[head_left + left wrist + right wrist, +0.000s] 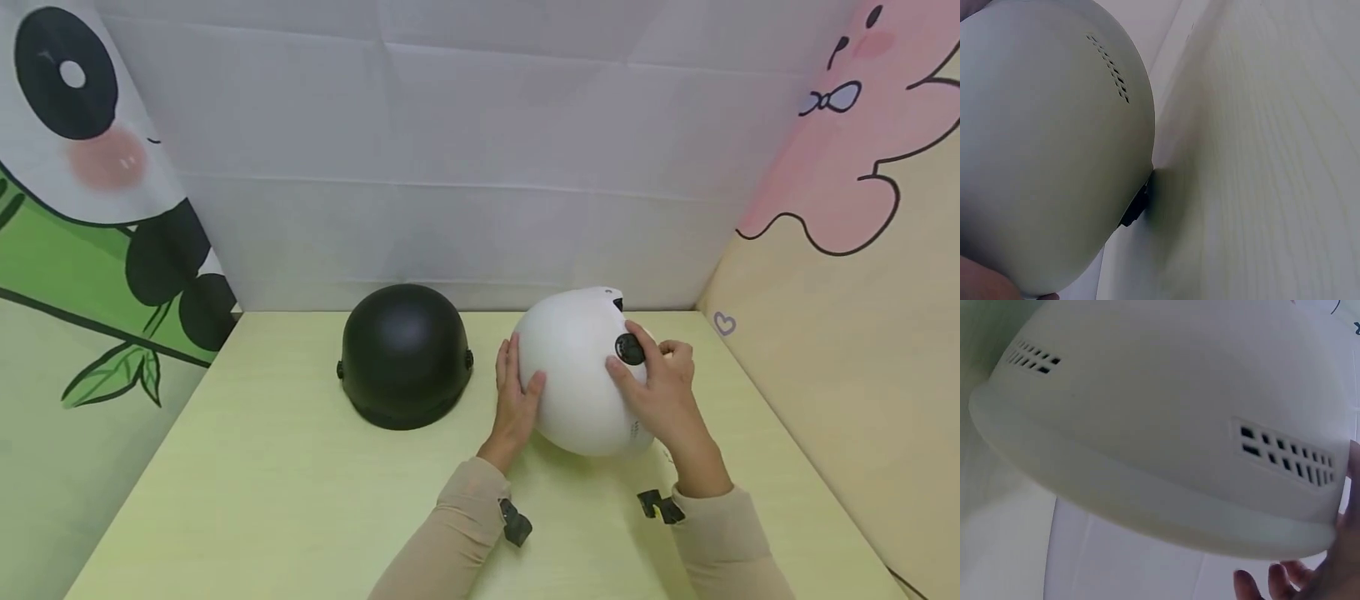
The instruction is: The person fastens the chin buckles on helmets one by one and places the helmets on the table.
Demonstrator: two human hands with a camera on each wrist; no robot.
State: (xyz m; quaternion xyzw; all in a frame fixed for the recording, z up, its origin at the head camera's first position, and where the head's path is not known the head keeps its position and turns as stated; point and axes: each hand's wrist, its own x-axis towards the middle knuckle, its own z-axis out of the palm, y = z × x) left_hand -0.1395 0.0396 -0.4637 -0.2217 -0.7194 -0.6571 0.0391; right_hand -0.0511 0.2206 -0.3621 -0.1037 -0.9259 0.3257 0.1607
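A white helmet (pixel 577 375) is tilted between both hands on the right half of the table, its shell toward me. My left hand (pixel 516 404) presses on its left side, fingers straight and thumb on the near side. My right hand (pixel 663 383) grips its right side near a round black knob (pixel 630 349), with thumb and index finger around the knob. Rows of vent slots (pixel 1288 453) mark the shell in the right wrist view. In the left wrist view, a dark piece (pixel 1136 206) sticks out below the helmet's edge, close to the table.
A black helmet (pixel 405 358) stands dome up to the left of the white one, apart from my left hand. A pale wall (pixel 487 167) closes the table's (pixel 285 500) back edge. Painted panels (pixel 847 333) flank both sides.
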